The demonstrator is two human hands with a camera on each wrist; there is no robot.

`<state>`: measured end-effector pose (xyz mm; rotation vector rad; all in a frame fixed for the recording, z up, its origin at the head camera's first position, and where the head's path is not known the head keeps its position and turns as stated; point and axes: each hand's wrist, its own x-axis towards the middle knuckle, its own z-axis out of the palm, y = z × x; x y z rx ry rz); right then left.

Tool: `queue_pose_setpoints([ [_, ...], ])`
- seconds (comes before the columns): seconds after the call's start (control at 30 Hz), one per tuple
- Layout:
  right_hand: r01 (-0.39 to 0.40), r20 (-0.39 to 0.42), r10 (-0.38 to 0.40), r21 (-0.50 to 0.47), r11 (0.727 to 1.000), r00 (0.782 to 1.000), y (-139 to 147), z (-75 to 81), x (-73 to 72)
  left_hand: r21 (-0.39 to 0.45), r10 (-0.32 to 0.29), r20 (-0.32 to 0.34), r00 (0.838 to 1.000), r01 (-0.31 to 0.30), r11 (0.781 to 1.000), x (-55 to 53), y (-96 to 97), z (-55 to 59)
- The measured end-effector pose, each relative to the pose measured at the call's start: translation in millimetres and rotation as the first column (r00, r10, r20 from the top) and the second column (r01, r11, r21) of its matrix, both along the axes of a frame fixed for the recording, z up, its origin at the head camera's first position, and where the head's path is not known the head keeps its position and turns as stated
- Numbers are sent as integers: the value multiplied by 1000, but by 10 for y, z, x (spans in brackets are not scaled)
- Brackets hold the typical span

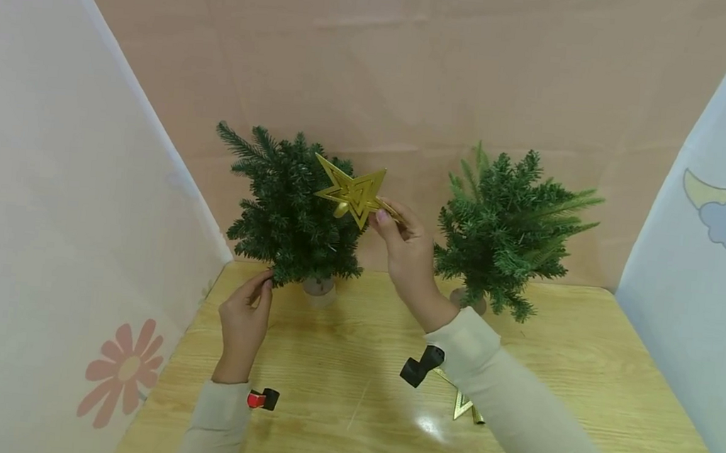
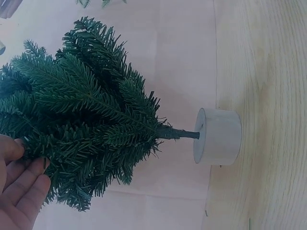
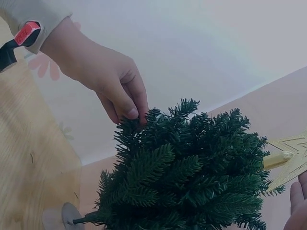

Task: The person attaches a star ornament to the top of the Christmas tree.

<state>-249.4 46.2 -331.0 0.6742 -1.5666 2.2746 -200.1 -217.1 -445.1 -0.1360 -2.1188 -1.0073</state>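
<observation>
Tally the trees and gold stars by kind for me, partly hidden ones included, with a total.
Trees: 2 (left tree, right tree)
Gold stars: 2 (upper star in the right hand; lower star, partly hidden by the right sleeve)
Total: 4

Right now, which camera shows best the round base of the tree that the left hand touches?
The left wrist view: the base appears large and unobstructed. The head view shows it small beneath branches; the right wrist view crops it.
</observation>
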Motion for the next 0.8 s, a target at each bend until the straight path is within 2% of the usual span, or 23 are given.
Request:
queue_pose_setpoints([
  [0.2, -24, -36, 23, -4, 1000, 999, -44, 117, -70, 4, 3, 21, 1000, -3, 1000, -3, -14, -2],
  [0.37, -13, -73, 12, -13, 1000, 997, -66, 156, -106, 12, -5, 34, 999, 5, 1000, 4, -20, -14],
  [0.57, -27, -104, 29, 15, 1000, 994, -95, 189, -130, 14, -8, 39, 999, 8, 1000, 8, -20, -4],
  [0.8, -3, -126, 12, 71, 997, 992, -135, 244, -160, -5, -17, 30, 999, 17, 1000, 4, -47, -10],
])
